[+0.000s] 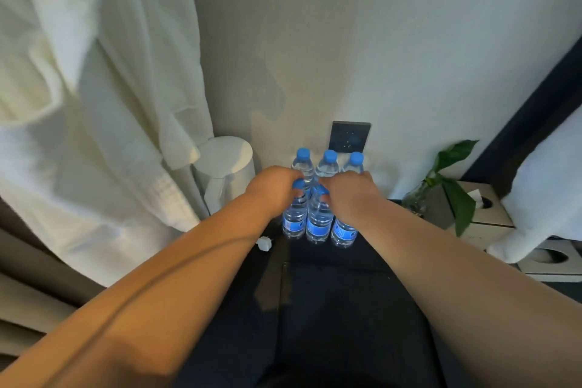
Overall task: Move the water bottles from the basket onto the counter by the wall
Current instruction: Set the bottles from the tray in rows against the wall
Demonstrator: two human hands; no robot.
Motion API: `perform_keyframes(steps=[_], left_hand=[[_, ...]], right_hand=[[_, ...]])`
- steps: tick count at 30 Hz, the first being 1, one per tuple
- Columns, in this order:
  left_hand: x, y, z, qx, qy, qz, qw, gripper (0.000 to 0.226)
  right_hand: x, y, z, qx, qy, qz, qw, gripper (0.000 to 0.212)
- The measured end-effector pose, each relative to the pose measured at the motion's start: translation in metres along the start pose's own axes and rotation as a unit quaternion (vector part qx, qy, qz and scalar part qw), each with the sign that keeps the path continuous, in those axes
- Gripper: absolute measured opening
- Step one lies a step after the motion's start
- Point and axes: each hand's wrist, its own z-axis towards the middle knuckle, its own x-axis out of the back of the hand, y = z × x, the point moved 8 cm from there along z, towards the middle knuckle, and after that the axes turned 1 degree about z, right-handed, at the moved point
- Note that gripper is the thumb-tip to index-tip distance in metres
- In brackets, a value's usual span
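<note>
Where the dark worktop meets the wall, six bottles stand upright in two touching rows of three. The far bottles show only blue caps and shoulders; the hands hide the rest. In the near row, the left hand has its fingers curled round the neck of the left bottle, whose cap peeps out. The right hand covers the top of the right bottle, fingers clamped on it, their tips hidden. Whether it also touches the middle bottle cannot be told. A socket sits on the wall behind the bottles. A blurred robe hangs at left. A plant and a tissue box stand at right.
</note>
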Motion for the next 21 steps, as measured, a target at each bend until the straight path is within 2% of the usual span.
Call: perform_keyframes(steps=[7,13,17,21], left_hand=[[0.0052,0.0085,0.0009,0.001,-0.037,0.052,0.998,0.042],[0.0044,0.0088,-0.0019,-0.025,-0.042,0.030,0.998,0.044],[0.0047,0.0070,-0.0036,-0.012,-0.035,0.015,0.999,0.044],[0.0059,0.0032,-0.0047,0.028,-0.032,0.013,0.999,0.028]], right_hand=[[0.0025,-0.0071,-0.0010,-0.018,-0.028,-0.031,0.999,0.019],[0.0012,-0.0065,-0.0030,-0.023,-0.032,-0.046,0.998,0.032],[-0.0003,-0.0023,-0.0019,-0.038,-0.045,-0.023,0.998,0.038],[-0.0057,-0.0039,-0.0034,-0.056,-0.038,-0.004,0.998,0.019]])
